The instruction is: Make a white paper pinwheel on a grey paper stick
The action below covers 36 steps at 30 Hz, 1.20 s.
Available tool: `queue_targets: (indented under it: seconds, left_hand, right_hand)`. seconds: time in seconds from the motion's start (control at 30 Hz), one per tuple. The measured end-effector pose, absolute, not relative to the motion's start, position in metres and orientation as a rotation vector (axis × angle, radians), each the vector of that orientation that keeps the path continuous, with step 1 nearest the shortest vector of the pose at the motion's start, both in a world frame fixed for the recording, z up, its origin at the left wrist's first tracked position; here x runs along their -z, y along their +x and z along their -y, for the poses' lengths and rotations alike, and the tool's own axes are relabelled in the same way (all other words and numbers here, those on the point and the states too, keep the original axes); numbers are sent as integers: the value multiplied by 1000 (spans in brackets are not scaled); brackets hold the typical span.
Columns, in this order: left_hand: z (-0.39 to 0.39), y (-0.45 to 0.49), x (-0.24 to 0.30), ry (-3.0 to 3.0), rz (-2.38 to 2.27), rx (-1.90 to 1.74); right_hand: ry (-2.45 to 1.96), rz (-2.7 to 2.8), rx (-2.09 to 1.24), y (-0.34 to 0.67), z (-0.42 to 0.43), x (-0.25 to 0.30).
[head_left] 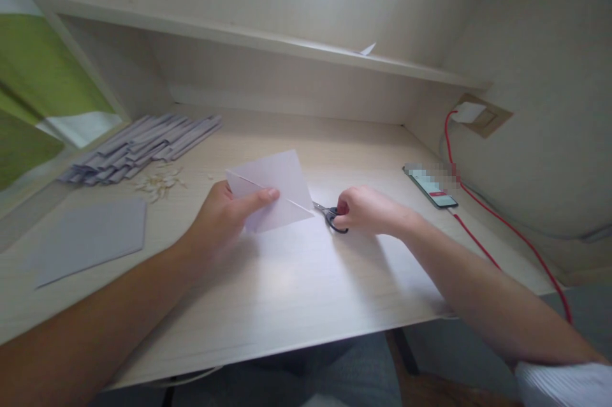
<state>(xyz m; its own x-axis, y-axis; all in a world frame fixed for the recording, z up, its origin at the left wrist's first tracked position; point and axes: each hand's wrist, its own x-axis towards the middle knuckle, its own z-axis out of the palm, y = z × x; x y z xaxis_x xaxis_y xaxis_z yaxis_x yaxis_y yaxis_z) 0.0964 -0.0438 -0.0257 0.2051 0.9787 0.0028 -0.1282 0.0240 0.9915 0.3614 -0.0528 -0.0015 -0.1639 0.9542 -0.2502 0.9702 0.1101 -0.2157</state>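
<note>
My left hand (234,206) grips a white sheet of paper (291,180) by its left side, thumb laid on top and the other fingers hidden beneath. A diagonal line, a fold or a cut, crosses the paper from upper left to lower right. My right hand (366,209) is closed on a pair of scissors (331,215) with dark handles. Their metal blades point left and reach the paper's lower right corner; whether they touch it I cannot tell.
At the back left lie several folded paper strips (143,145), with a heap of small scraps (160,182) in front. A stack of paper (95,235) sits at the left. On the right are a phone (433,187) and a red cable (516,228). A shelf (268,37) overhangs the desk's back.
</note>
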Motion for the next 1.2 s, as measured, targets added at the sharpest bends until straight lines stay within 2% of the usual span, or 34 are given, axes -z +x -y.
queue_targets:
  seconds: [0.1, 0.23, 0.3, 0.47, 0.67, 0.77, 0.97, 1.2]
  left_hand:
    - [47, 97, 19, 1169, -865, -1086]
    - [50, 98, 12, 1091, -816, -1104]
    - [50, 97, 11, 1097, -807, -1124]
    - [48, 95, 11, 1095, -788, -1173]
    - [48, 97, 8, 1030, -768, -1219]
    - [49, 99, 7, 1020, -757, -1220]
    - [51, 101, 6, 1052, -751, -1254]
    - [53, 103, 1, 997, -769, -1308]
  right_hand:
    - [2001, -2360, 677, 367, 51, 4]
    - [2015, -2272, 1590, 377, 45, 13]
    - [1974, -2154, 1850, 380, 45, 18]
    - [1925, -2138, 1951, 378, 54, 18]
    - [1947, -2216, 2321, 364, 75, 14]
    - [1924, -2385, 2219, 359, 83, 17]
    - [1972, -2642, 1672, 356, 92, 19]
    - [1896, -2696, 1625, 349, 96, 24]
